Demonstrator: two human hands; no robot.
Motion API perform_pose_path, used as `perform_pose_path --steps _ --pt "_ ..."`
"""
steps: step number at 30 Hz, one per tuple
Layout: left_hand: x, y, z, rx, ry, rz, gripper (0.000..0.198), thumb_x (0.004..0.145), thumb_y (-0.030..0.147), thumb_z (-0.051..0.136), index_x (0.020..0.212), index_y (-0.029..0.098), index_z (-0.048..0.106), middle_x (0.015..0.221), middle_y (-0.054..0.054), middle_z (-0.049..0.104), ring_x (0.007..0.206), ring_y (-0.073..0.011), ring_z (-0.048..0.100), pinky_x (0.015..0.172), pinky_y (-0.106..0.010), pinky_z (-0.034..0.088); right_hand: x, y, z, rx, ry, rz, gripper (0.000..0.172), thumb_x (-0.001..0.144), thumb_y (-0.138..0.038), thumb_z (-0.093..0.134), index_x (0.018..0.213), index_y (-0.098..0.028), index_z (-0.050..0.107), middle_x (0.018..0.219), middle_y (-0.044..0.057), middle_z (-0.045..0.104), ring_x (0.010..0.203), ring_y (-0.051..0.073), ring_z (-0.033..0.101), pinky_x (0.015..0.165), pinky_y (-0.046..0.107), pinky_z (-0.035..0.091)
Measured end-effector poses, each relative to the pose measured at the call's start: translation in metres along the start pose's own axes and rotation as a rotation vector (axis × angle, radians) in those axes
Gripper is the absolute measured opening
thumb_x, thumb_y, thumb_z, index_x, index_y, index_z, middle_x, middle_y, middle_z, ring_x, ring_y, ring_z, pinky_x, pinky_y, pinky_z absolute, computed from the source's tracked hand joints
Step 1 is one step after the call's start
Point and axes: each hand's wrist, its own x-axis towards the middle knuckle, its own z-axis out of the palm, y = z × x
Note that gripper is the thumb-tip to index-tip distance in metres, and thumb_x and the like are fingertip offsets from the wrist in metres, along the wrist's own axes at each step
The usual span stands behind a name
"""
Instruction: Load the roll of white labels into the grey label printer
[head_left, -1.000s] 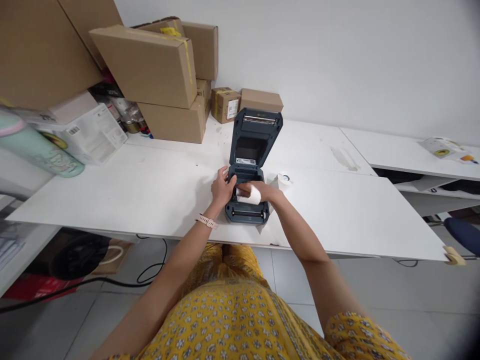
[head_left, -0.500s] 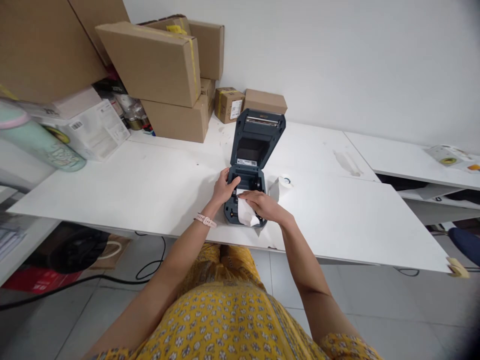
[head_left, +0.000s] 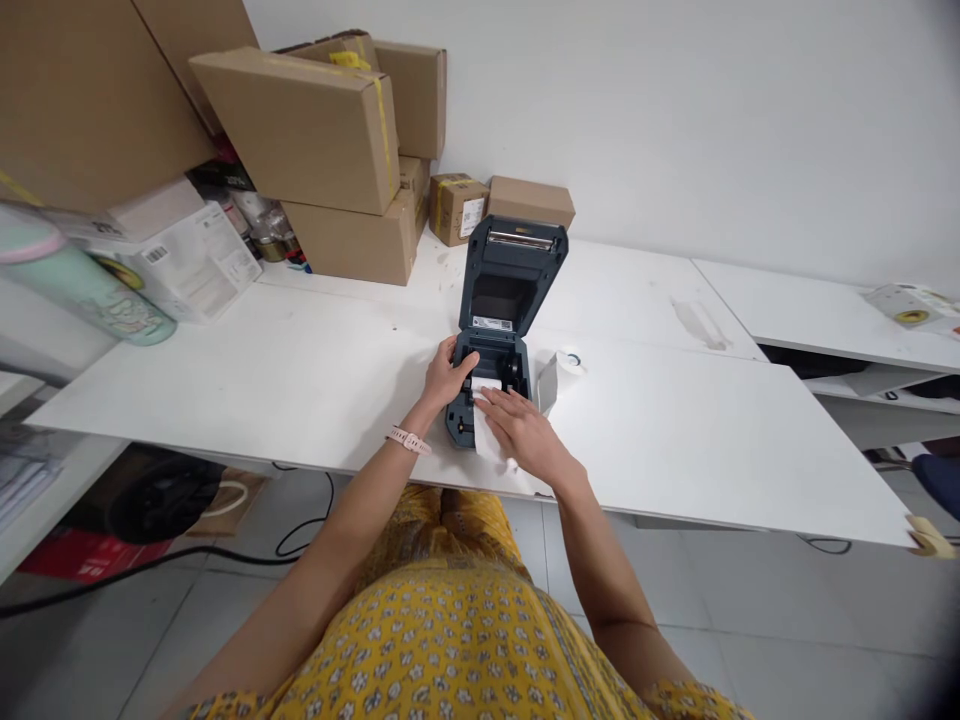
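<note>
A dark grey label printer (head_left: pixel 501 297) stands on the white table with its lid tilted up and back. My left hand (head_left: pixel 444 378) holds its left side, with the thumb over the rim. A strip of white label paper (head_left: pixel 487 440) runs from inside the printer over its front edge. My right hand (head_left: pixel 525 430) lies on this strip with fingers stretched out together, covering part of the printer's right front. Just right of the printer is a white paper roll (head_left: pixel 568 366) with a loose curled end.
Cardboard boxes (head_left: pixel 300 130) are stacked at the back left, with two smaller boxes (head_left: pixel 531 202) behind the printer. A mint-green bottle (head_left: pixel 97 285) and a white carton (head_left: pixel 199 255) are at the left. The white table's front edge (head_left: pixel 675 512) runs close to my body.
My right hand has slid slightly toward me along the paper, its fingers straighter. The strip lies flatter over the printer's front. My left hand keeps its place.
</note>
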Motion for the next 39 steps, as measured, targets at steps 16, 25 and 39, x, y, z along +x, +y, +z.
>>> perform_pose_path --steps 16,25,39 --pt "0.001 0.000 0.001 0.009 -0.011 0.010 0.064 0.083 0.049 0.069 0.138 0.022 0.052 0.139 -0.012 0.065 0.127 -0.0247 0.062 0.108 -0.040 0.049 -0.023 -0.022 0.004 -0.082 0.062 0.029 0.042 0.106 -0.026 0.041 0.145 -0.022 0.056 0.156 0.012 0.051 0.145 0.030 0.050 0.120 0.060 0.040" --pt "-0.003 0.014 -0.001 0.116 -0.003 -0.032 0.068 0.083 0.052 0.069 0.142 0.023 0.050 0.141 -0.013 0.063 0.129 -0.0281 0.061 0.109 -0.043 0.047 -0.033 -0.037 0.008 -0.066 0.083 0.046 0.043 0.104 -0.021 0.043 0.144 -0.023 0.059 0.152 0.011 0.056 0.142 0.032 0.052 0.118 0.060 0.044" --pt "-0.133 0.009 -0.007 -0.026 -0.082 -0.221 0.124 0.071 0.046 0.084 0.164 0.026 0.003 0.167 -0.015 0.031 0.150 -0.0312 0.041 0.122 -0.045 0.037 0.120 0.102 -0.122 0.360 0.664 0.142 0.071 0.101 -0.072 0.017 0.158 -0.032 0.031 0.164 0.004 0.038 0.155 0.027 0.031 0.125 0.055 0.029"
